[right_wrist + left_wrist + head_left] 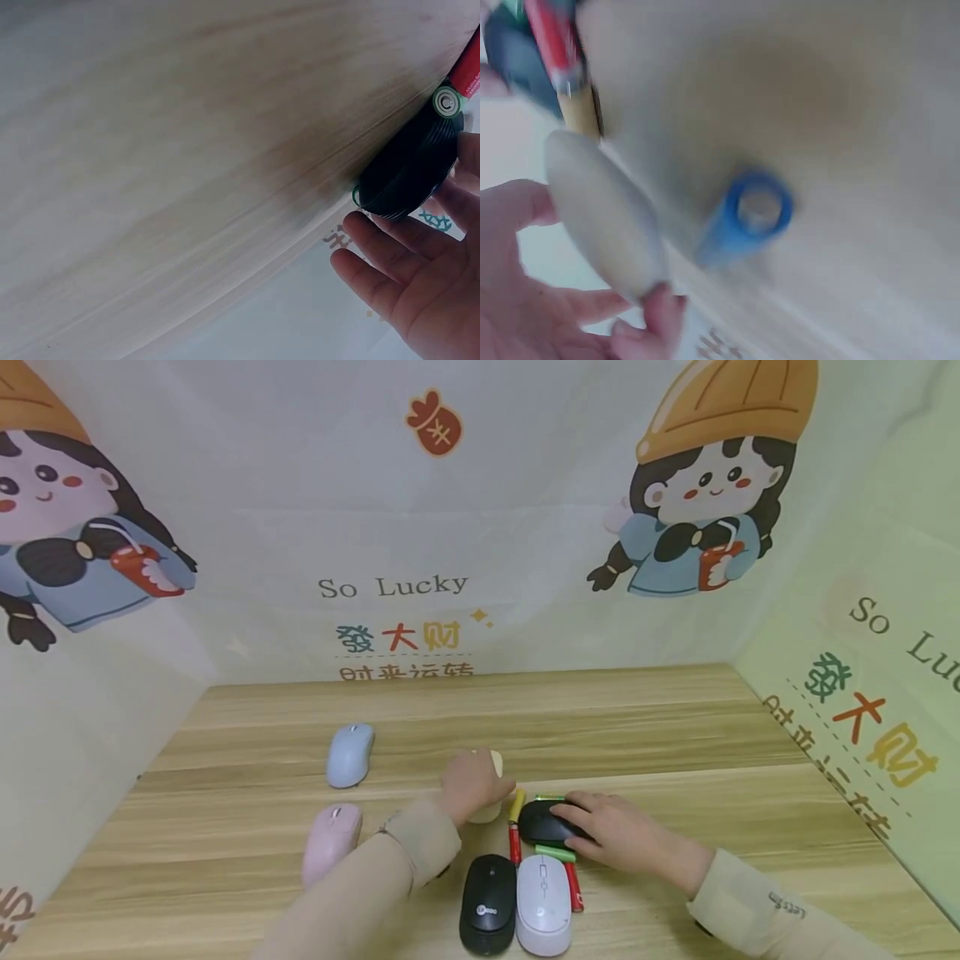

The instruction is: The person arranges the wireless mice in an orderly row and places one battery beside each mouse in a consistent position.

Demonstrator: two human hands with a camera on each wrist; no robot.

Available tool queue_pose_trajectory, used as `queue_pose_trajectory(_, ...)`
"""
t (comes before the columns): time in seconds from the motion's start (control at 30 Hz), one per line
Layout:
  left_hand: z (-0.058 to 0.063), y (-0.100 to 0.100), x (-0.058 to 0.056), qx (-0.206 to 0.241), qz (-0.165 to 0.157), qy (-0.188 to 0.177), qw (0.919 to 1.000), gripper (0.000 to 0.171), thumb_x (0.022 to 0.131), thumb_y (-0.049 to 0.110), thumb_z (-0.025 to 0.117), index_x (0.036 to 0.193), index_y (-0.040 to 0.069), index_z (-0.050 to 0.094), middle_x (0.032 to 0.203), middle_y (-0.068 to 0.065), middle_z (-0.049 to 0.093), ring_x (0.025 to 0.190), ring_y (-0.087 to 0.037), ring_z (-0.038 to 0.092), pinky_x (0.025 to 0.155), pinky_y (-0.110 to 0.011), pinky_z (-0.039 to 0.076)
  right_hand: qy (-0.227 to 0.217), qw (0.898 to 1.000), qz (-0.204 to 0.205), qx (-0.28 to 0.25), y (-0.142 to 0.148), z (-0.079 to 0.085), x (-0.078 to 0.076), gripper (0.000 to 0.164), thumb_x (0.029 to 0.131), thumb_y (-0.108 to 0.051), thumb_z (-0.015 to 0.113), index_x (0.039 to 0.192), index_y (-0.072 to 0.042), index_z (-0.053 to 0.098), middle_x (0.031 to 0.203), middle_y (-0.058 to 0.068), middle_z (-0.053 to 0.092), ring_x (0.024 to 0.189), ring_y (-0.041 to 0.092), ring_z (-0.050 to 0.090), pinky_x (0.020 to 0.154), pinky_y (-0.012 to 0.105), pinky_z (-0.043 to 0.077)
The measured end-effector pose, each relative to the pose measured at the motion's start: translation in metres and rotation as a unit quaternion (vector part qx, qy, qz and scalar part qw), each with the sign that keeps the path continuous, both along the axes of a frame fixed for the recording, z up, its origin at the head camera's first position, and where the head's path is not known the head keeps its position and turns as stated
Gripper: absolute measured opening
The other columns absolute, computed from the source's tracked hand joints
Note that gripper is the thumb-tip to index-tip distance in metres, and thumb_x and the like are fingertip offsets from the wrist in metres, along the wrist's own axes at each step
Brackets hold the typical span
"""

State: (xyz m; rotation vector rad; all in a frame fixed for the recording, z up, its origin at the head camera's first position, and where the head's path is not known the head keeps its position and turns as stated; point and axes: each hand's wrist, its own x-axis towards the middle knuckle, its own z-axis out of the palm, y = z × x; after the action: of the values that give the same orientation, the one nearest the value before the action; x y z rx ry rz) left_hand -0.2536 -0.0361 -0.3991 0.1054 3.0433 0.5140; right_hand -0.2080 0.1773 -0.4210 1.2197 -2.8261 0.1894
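Note:
A cream-coloured computer mouse (487, 814) is pinched between the thumb and fingers of my left hand (472, 783); the left wrist view shows its pale oval side (604, 214). My right hand (618, 833) holds the right end of a black mouse (538, 822), thumb at its near edge and index finger over its top. The other right fingers (375, 281) stretch out past it. Green batteries (555, 853) lie along the black mouse's edges. Left of it are a yellow battery (517, 804) and a red battery (514, 843).
A black mouse with white lettering (487, 906) and a white mouse (543, 902) lie side by side in front, a red battery (575, 887) beside them. Blue (350, 755) and pink (332, 842) mice lie left. A blurred blue cylinder (724, 236) is near my left hand.

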Motion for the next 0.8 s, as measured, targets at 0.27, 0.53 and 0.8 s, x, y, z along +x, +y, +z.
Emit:
queue_pose_trajectory(0.27, 0.003, -0.008, -0.045, 0.038, 0.019, 0.050, 0.9978, 0.050, 0.078, 0.036, 0.064, 0.104, -0.005, 0.053, 0.087, -0.020, 0.058, 0.076, -0.030, 0.057, 0.062, -0.037, 0.049, -0.006, 1.000, -0.001, 0.002, 0.000, 0.000, 0.001, 0.040, 0.090, -0.031, 0.055, 0.125, -0.010, 0.053, 0.120, 0.017, 0.056, 0.107, 0.030, 0.056, 0.089, 0.045, 0.046)
queue_pose_trajectory(0.53, -0.012, -0.014, -0.062, 0.015, 0.067, 0.050, 0.9964, 0.055, 0.077, 0.040, 0.067, 0.108, -0.003, 0.053, 0.092, -0.024, 0.056, 0.080, -0.033, 0.059, 0.064, -0.039, 0.051, -0.018, 1.000, 0.002, 0.003, -0.001, 0.001, 0.000, 0.040, 0.091, -0.031, 0.053, 0.125, -0.010, 0.052, 0.120, 0.016, 0.055, 0.108, 0.030, 0.056, 0.090, 0.046, 0.045)
queue_pose_trajectory(0.8, -0.021, -0.013, -0.066, -0.007, 0.080, 0.031, 0.9963, 0.056, 0.076, 0.045, 0.066, 0.105, -0.002, 0.056, 0.089, -0.021, 0.053, 0.076, -0.029, 0.058, 0.059, -0.036, 0.050, -0.025, 1.000, 0.001, 0.018, 0.001, 0.004, -0.002, 0.041, 0.091, -0.031, 0.053, 0.126, -0.011, 0.052, 0.121, 0.015, 0.055, 0.109, 0.029, 0.055, 0.091, 0.045, 0.044)
